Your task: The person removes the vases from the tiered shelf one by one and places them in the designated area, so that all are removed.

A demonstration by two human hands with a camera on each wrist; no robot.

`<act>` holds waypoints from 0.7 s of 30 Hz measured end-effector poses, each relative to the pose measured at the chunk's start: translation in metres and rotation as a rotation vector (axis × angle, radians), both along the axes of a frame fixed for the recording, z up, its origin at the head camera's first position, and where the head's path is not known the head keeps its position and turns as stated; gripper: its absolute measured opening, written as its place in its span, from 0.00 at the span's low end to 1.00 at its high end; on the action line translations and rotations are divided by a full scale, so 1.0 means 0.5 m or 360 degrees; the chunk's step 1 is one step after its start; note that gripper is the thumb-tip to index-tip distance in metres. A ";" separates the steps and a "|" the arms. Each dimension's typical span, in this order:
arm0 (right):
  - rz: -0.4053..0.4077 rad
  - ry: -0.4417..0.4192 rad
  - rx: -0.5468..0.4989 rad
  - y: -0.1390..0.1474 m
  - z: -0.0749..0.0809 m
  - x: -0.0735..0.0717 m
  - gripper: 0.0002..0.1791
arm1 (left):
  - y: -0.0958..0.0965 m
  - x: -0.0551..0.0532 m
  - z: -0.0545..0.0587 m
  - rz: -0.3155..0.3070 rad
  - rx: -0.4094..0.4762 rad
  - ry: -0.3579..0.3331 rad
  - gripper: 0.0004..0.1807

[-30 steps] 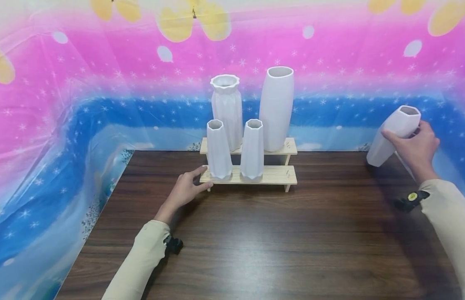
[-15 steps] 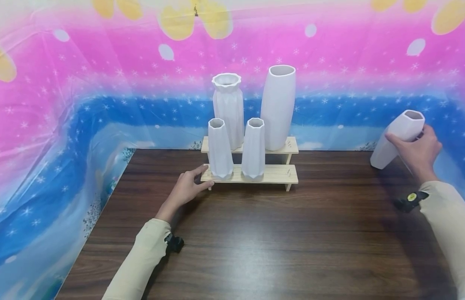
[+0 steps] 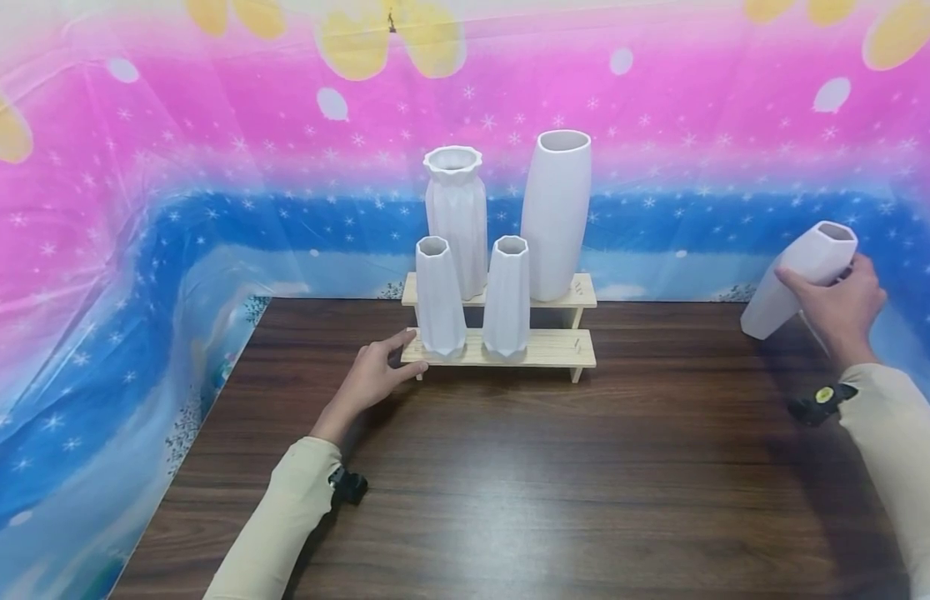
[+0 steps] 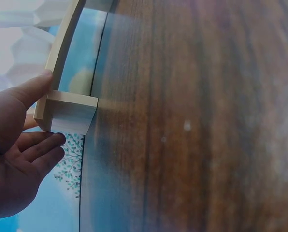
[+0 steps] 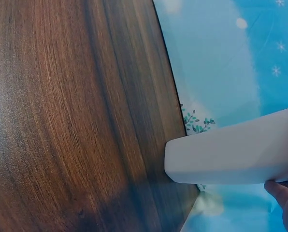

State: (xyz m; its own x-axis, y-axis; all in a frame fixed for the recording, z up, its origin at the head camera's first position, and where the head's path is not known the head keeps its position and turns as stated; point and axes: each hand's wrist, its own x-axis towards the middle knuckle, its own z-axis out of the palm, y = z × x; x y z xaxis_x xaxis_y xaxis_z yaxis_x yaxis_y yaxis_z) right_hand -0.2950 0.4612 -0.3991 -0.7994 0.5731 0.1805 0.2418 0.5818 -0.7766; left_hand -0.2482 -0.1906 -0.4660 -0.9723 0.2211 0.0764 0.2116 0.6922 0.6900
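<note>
One angular-mouthed white vase (image 3: 799, 257): in the person's right hand (image 3: 842, 308), near the far right corner of the table (image 3: 510, 483), tilted with its mouth up and to the right; whether its base touches the wood cannot be told.
Right-hand grip: thumb across the near side, fingers reaching round behind, spread as wide as the vase's body; some fingertips are hidden.
Left-hand grip: the left hand (image 3: 370, 379) pinches the left end of the lower shelf (image 3: 558, 350), thumb along the front edge and a finger behind, the gap about as wide as the plank; other fingers stretch out beside the leg (image 4: 71, 116).
Lower shelf load: two slim faceted vases, both upright and apart, the left one (image 3: 439, 300) near the pinched end, the right one (image 3: 507, 300) about midway along.
Upper shelf (image 3: 584, 290): scallop-rimmed vase (image 3: 457, 218) on the left, tall barrel-shaped vase (image 3: 558, 217) on the right, both upright.
Sleeves: cream on both arms, left (image 3: 277, 517) and right (image 3: 892, 450), with a black wrist device at each cuff, left (image 3: 349, 487) and right (image 3: 822, 403).
Backdrop (image 3: 247, 167): pink and blue cloth with snowflakes, pale balloons and yellow shapes.
</note>
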 end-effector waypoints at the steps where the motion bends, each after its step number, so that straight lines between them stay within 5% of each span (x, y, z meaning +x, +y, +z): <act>1: 0.0009 -0.0009 -0.0003 0.000 0.001 0.001 0.52 | 0.000 0.000 0.000 0.0002 0.0001 -0.0001 0.38; 21: 0.0069 -0.0079 -0.0020 0.011 0.012 0.009 0.58 | -0.001 -0.001 0.000 0.0001 0.0005 0.0010 0.38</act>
State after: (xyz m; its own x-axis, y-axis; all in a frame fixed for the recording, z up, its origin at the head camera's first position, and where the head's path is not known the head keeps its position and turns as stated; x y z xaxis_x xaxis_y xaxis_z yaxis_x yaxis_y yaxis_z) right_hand -0.2903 0.4666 -0.3929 -0.8313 0.5397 0.1331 0.2549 0.5828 -0.7717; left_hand -0.2485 -0.1911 -0.4660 -0.9719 0.2202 0.0831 0.2154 0.6900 0.6910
